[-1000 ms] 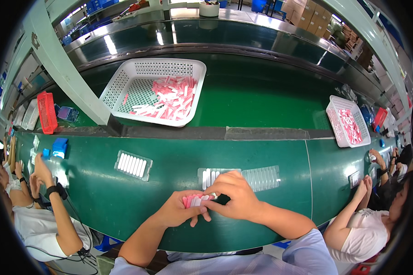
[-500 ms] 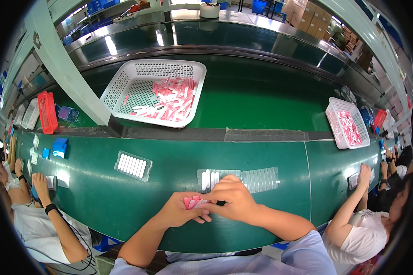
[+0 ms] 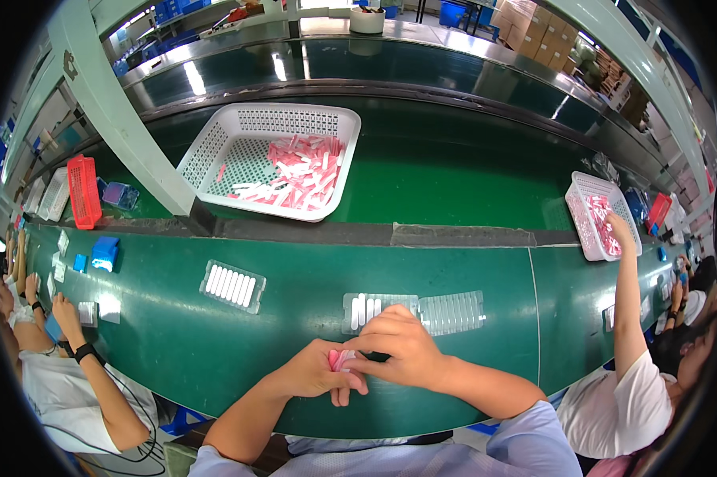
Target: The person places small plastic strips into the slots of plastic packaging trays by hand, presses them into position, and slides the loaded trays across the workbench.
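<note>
My left hand [image 3: 317,370] is closed around a small bunch of pink-and-white strips [image 3: 341,360], held above the green work surface. My right hand [image 3: 402,346] reaches in from the right, its thumb and forefinger pinching at the same bunch; its other fingers are curled. Just beyond my hands lies a clear plastic tray [image 3: 424,304] with two slotted halves. A few white strips [image 3: 362,310] stand in its left half, partly covered by my right hand; the right half shows bare slots. To the left, another clear tray [image 3: 257,300] holds a row of several white strips [image 3: 230,285].
A white perforated basket [image 3: 207,163] of loose pink-and-white strips stands beyond the dark ledge [image 3: 311,231]. A pale metal post [image 3: 124,119] rises beside it. At right, a co-worker's hand [image 3: 619,230] is in a smaller basket [image 3: 583,230]. Another co-worker's hand [image 3: 67,319] works at left.
The strips in my left hand have turned and are more covered by my fingers. The co-worker on the right has stretched an arm forward into the smaller basket.
</note>
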`<state>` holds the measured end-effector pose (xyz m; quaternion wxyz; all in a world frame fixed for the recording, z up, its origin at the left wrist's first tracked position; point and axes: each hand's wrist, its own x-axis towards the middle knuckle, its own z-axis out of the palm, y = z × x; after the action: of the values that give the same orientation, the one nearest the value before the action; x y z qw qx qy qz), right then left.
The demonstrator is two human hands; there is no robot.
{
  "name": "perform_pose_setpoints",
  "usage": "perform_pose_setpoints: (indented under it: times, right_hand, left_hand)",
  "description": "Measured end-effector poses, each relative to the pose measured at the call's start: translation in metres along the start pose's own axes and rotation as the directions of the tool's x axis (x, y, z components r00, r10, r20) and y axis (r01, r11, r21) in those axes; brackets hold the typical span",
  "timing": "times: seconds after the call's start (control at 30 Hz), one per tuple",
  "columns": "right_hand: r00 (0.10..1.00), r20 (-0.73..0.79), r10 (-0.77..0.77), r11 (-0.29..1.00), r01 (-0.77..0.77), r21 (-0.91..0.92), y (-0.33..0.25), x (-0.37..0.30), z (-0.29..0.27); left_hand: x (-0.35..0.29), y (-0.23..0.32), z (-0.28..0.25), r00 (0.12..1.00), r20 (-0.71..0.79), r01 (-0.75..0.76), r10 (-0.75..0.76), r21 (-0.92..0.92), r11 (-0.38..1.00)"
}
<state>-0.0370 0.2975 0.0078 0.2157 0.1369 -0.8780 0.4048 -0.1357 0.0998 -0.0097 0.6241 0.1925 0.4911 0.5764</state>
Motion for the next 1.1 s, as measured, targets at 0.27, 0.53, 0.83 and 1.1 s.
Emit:
perform_pose_setpoints:
  times: [0.27,0.53,0.83,1.1]
  right_hand:
    - [0.980,0.167,-0.104,0.993,0.091,0.080,0.005,-0.001,-0.002]
    - [0.954,0.280,-0.110,0.992,0.086,0.097,0.001,0.003,-0.008]
    - [0.938,0.347,-0.002,1.000,-0.001,0.006,-0.002,0.002,-0.008]
    - [0.972,0.228,-0.059,0.992,0.082,-0.093,-0.004,0.002,-0.004]
  left_hand:
    - [-0.001,0.011,0.004,0.993,-0.010,0.119,-0.119,0.098,0.988]
    - [-0.003,0.013,0.001,0.988,-0.010,0.152,-0.152,0.154,0.976]
    - [0.001,0.006,0.004,0.988,-0.101,0.136,-0.117,0.205,0.969]
    - [-0.002,0.004,-0.003,0.991,-0.126,0.080,-0.049,0.251,0.965]
